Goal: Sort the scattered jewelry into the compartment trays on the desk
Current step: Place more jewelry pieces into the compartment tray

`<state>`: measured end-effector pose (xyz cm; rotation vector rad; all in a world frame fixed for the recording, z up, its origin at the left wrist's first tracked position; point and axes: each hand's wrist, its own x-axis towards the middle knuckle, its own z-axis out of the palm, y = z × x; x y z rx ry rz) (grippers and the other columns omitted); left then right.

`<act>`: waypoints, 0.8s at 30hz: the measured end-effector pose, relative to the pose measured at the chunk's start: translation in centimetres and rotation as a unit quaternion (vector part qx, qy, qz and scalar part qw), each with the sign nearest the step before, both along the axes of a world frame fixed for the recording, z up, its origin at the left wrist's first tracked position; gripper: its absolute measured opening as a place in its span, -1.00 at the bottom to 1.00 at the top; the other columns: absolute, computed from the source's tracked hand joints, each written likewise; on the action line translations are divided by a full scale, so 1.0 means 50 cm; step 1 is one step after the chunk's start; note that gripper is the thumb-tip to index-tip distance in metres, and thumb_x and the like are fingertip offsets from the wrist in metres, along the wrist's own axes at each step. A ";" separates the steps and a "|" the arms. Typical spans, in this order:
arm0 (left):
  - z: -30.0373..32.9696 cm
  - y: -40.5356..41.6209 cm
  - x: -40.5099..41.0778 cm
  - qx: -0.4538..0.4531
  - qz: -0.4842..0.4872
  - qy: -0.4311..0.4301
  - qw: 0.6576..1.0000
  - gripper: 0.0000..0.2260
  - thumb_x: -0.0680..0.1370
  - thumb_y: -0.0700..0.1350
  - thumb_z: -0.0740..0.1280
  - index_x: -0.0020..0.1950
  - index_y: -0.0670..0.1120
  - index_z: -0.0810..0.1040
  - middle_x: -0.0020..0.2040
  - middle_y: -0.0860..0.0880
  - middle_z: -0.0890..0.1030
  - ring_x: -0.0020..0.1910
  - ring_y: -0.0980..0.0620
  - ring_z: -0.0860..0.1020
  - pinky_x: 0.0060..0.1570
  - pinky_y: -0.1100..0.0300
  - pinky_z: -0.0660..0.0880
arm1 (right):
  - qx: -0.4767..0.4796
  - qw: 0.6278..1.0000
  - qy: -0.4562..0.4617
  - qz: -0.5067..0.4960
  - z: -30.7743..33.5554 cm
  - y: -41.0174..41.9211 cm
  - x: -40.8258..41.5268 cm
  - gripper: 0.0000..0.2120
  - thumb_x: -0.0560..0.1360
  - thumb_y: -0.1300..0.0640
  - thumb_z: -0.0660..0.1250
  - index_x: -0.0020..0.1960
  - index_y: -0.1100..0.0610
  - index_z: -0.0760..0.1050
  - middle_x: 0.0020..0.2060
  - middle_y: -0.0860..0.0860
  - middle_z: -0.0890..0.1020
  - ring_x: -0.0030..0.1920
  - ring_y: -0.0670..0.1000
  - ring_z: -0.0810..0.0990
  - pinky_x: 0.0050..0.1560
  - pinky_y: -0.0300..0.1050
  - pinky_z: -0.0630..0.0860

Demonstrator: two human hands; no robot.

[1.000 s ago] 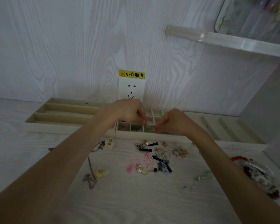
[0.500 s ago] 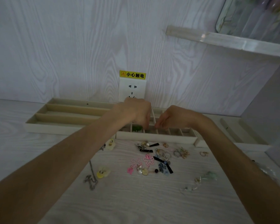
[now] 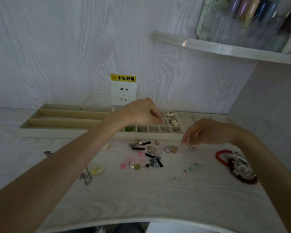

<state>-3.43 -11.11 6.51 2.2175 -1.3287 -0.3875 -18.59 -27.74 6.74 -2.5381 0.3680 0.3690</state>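
A pale wood-grain desk [image 3: 141, 195] carries compartment trays [image 3: 65, 132] and scattered jewelry [image 3: 141, 158].

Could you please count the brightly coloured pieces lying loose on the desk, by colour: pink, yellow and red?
pink knotted flowers: 2
yellow piece: 1
red bracelet: 1
Total: 4

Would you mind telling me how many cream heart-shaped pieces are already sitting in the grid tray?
2: one cream heart in the back-row cell, another in the cell just in front. The left hand covers some of the grid tray, so more may be hidden.
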 end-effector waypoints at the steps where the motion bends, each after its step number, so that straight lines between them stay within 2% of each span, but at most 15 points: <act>1: 0.002 -0.008 -0.025 0.005 -0.025 0.014 1.000 -0.83 0.49 0.03 0.40 -0.01 0.01 0.69 -0.19 0.19 0.59 -0.07 0.12 0.59 0.05 0.15 0.52 | -0.012 1.000 0.006 -0.004 -0.005 -0.005 -0.020 -0.79 0.44 0.23 0.40 -0.15 -0.09 0.63 -0.21 -0.10 0.67 -0.26 -0.30 0.57 -0.17 -0.45 0.42; 3: -0.010 -0.026 -0.066 0.029 -0.064 0.027 0.997 -0.80 0.50 0.02 0.39 0.03 -0.03 0.69 -0.09 0.13 0.65 -0.03 0.10 0.60 0.10 0.11 0.53 | -0.016 1.000 0.014 -0.016 -0.021 -0.010 -0.057 -0.81 0.42 0.21 0.44 -0.13 -0.09 0.63 -0.23 -0.13 0.65 -0.27 -0.33 0.55 -0.19 -0.48 0.39; 7: -0.047 -0.058 -0.125 0.078 -0.119 0.056 0.988 -0.80 0.51 0.00 0.38 0.07 -0.03 0.68 -0.05 -0.04 0.69 -0.06 -0.03 0.65 0.08 0.02 0.56 | -0.014 0.999 -0.035 -0.015 -0.063 -0.008 -0.117 -0.77 0.35 0.18 0.50 -0.06 -0.09 0.64 -0.16 -0.05 0.64 -0.23 -0.19 0.55 -0.14 -0.39 0.45; 11: -0.062 -0.078 -0.167 0.127 -0.145 0.034 0.981 -0.74 0.50 -0.06 0.41 0.16 -0.06 0.63 0.13 0.05 0.62 0.10 0.08 0.56 0.06 0.25 0.48 | -0.060 0.987 -0.140 -0.047 -0.105 0.002 -0.136 -0.85 0.33 0.12 0.52 -0.10 -0.03 0.68 -0.25 -0.15 0.55 -0.30 -0.25 0.48 -0.24 -0.47 0.37; 13: -0.072 -0.083 -0.175 0.148 -0.138 0.015 0.979 -0.68 0.45 0.01 0.45 0.17 -0.02 0.62 0.12 0.09 0.60 0.12 0.10 0.54 0.12 0.24 0.47 | -0.057 0.984 -0.162 -0.053 -0.111 0.001 -0.136 -0.88 0.35 0.16 0.51 -0.12 0.01 0.68 -0.30 -0.17 0.53 -0.33 -0.25 0.49 -0.27 -0.48 0.36; 15: -0.079 -0.085 -0.176 0.142 -0.122 -0.004 0.982 -0.70 0.42 0.05 0.47 0.13 0.01 0.64 0.10 0.11 0.62 0.10 0.11 0.54 0.09 0.21 0.48 | -0.020 0.985 -0.166 -0.051 -0.105 -0.005 -0.135 -0.88 0.39 0.23 0.47 -0.12 0.05 0.67 -0.26 -0.16 0.57 -0.30 -0.22 0.52 -0.24 -0.47 0.39; 17: -0.083 -0.087 -0.170 0.112 -0.106 -0.022 0.988 -0.79 0.44 0.02 0.46 0.06 0.05 0.67 0.05 0.13 0.64 0.05 0.13 0.56 -0.01 0.24 0.48 | 0.019 0.985 -0.162 -0.054 -0.093 -0.010 -0.133 -0.87 0.41 0.28 0.44 -0.14 0.06 0.64 -0.20 -0.06 0.65 -0.27 -0.21 0.58 -0.20 -0.44 0.45; 20: -0.076 -0.086 -0.156 0.065 -0.095 0.003 0.993 -0.82 0.43 -0.02 0.48 0.01 0.04 0.68 -0.07 0.14 0.65 -0.03 0.14 0.59 -0.14 0.29 0.48 | 0.128 0.974 -0.165 -0.090 -0.070 -0.009 -0.125 -0.92 0.43 0.33 0.40 -0.12 0.19 0.59 -0.19 0.10 0.68 -0.26 -0.12 0.65 -0.21 -0.31 0.55; 22: -0.067 -0.081 -0.148 0.043 -0.103 0.043 0.993 -0.80 0.40 -0.01 0.50 0.00 0.02 0.67 -0.11 0.16 0.64 -0.08 0.11 0.62 -0.08 0.19 0.55 | 0.179 0.960 -0.176 -0.127 -0.052 -0.001 -0.115 -0.96 0.43 0.31 0.40 -0.13 0.23 0.57 -0.25 0.12 0.68 -0.30 -0.08 0.66 -0.26 -0.30 0.56; 24: -0.057 -0.075 -0.139 0.015 -0.101 0.057 0.993 -0.80 0.40 -0.03 0.50 0.00 0.00 0.68 -0.14 0.17 0.64 -0.10 0.13 0.63 0.02 0.12 0.58 | 0.191 0.948 -0.192 -0.169 -0.034 0.006 -0.101 -0.97 0.42 0.27 0.42 -0.16 0.21 0.58 -0.28 0.09 0.68 -0.32 -0.08 0.65 -0.27 -0.32 0.57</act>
